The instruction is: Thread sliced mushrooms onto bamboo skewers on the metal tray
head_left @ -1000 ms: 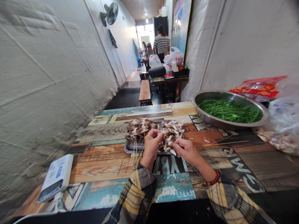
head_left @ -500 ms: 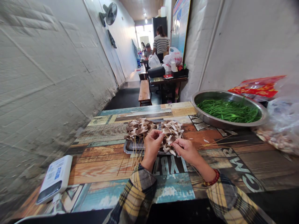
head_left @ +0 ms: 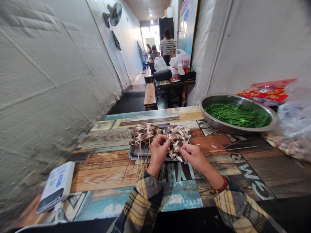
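Observation:
My left hand [head_left: 159, 152] is closed in a pinch over the tray, and what its fingertips hold is too small to make out. Close beside it, my right hand [head_left: 194, 157] is closed around a bamboo skewer [head_left: 204, 177], whose lower end sticks out below the palm. A grey-brown oyster mushroom piece [head_left: 177, 145] sits at the right fingertips, near the skewer's tip. Under both hands, the metal tray [head_left: 133, 155] carries two heaps of torn oyster mushrooms [head_left: 147, 131]. Several skewers with mushroom [head_left: 140, 158] lean over its near edge, left of my left hand.
Right of the tray lie loose skewers [head_left: 229, 149]. Beyond them stand a steel basin [head_left: 211, 121] of green chives and some plastic bags [head_left: 295, 119]. A white device [head_left: 57, 184] with a cable lies at the left. Farther back are a bench [head_left: 150, 94] and people [head_left: 167, 45].

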Available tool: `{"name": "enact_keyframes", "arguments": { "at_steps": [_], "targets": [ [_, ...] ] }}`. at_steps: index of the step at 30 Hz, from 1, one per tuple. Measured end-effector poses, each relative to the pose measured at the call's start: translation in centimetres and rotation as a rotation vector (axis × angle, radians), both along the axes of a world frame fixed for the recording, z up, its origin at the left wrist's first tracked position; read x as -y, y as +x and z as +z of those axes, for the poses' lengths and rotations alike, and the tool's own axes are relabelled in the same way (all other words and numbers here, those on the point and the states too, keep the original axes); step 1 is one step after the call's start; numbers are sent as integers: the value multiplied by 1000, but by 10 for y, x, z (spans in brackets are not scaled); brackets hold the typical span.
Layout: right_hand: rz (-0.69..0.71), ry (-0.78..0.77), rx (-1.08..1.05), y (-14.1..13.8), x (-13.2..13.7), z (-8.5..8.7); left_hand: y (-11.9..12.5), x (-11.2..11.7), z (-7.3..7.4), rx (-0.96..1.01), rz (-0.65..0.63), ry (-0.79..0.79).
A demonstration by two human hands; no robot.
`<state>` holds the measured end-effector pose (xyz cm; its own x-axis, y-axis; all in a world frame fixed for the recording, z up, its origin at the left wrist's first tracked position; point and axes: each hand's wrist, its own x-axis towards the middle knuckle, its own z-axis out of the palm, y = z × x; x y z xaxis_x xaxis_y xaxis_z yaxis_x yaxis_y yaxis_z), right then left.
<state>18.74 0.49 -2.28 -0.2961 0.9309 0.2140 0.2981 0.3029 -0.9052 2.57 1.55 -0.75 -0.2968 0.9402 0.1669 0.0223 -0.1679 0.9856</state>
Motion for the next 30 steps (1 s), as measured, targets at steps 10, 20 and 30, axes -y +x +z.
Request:
{"name": "enact_keyframes", "arguments": {
  "at_steps": [10, 20, 30],
  "targets": [
    [-28, -10, -25, 2, -2, -4, 2, 5, 6, -148, -77, 8],
    [-39, -19, -101, 0, -1, 0, 3, 8, 12, 163, -226, -89],
    [45, -57, -154, 1, -2, -7, 3, 6, 4, 142, -290, -116]
  ]
}}
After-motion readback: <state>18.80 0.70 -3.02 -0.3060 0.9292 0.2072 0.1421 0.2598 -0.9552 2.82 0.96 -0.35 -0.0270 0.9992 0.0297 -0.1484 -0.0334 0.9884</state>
